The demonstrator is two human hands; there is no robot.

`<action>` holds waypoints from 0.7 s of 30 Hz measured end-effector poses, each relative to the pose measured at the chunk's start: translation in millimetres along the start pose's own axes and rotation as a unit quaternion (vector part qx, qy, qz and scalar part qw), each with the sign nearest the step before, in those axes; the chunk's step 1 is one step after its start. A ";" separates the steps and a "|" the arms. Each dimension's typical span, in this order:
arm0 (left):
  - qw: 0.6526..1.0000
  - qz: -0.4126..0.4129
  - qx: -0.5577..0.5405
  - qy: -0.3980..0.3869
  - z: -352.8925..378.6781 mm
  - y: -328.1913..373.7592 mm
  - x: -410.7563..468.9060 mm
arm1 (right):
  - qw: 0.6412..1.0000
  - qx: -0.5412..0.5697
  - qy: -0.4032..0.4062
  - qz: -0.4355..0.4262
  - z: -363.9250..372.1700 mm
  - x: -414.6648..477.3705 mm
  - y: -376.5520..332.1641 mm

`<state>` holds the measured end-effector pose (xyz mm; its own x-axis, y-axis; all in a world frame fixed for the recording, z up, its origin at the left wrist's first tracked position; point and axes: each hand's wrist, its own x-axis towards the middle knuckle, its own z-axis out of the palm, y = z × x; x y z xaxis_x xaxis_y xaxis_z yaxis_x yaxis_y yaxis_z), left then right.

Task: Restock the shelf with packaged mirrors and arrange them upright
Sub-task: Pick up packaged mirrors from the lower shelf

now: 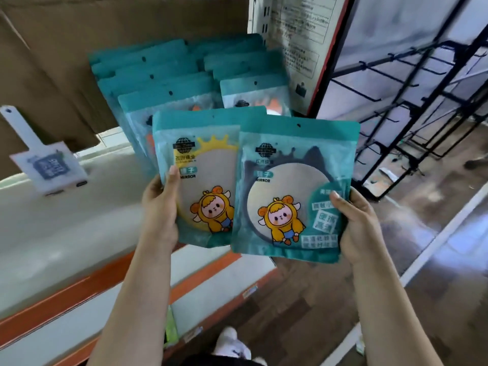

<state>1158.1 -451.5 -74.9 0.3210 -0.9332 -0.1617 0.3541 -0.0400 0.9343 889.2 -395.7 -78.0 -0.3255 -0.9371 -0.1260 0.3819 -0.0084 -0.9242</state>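
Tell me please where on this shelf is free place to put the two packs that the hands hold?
Bare shelf lies left of the standing packs, below the white tag. The right is crowded: two rows of packs reach the upright post. The left hand and right hand hold the packs in front of those rows.

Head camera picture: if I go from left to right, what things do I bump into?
White tag → left hand → yellow mirror pack → dark mirror pack → right hand → black wire rack.

Bare forearms (white shoe below)
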 end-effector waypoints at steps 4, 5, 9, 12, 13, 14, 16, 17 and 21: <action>0.999 0.027 -0.012 0.026 28.0 -0.4 18.4 | 0.999 0.007 -0.034 0.005 -0.6 45.2 -14.1; 0.998 0.037 -0.020 0.037 35.3 0.6 25.4 | 0.999 -0.001 -0.043 0.004 1.8 58.7 -17.9; 0.994 0.073 -0.017 0.077 52.0 -5.4 52.6 | 0.998 -0.018 -0.057 0.011 6.4 97.6 -9.4; 0.992 0.086 -0.014 0.094 65.6 -10.7 70.9 | 0.998 -0.019 -0.053 0.016 5.9 125.6 -9.6; 0.990 0.092 -0.023 0.103 69.9 -10.7 76.5 | 0.998 -0.019 -0.062 0.014 7.9 135.9 -13.5; 0.988 0.103 -0.033 0.110 72.6 -10.5 82.7 | 0.997 -0.022 -0.076 0.009 11.6 146.3 -17.8; 0.983 0.131 -0.041 0.126 75.5 -8.1 95.9 | 0.994 -0.040 -0.097 0.003 21.3 166.3 -22.7; 0.980 0.140 -0.041 0.134 76.8 -7.3 102.8 | 0.993 -0.047 -0.104 0.000 25.6 175.2 -22.6; 0.974 0.151 -0.010 0.170 76.3 -11.9 117.4 | 0.991 -0.042 -0.124 -0.009 35.2 201.7 -18.7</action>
<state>1124.6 -587.9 -80.7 0.6845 -0.7287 0.0196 0.2142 0.2268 0.9501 846.8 -596.9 -73.4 -0.1046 -0.9942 -0.0256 0.3004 -0.0071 -0.9538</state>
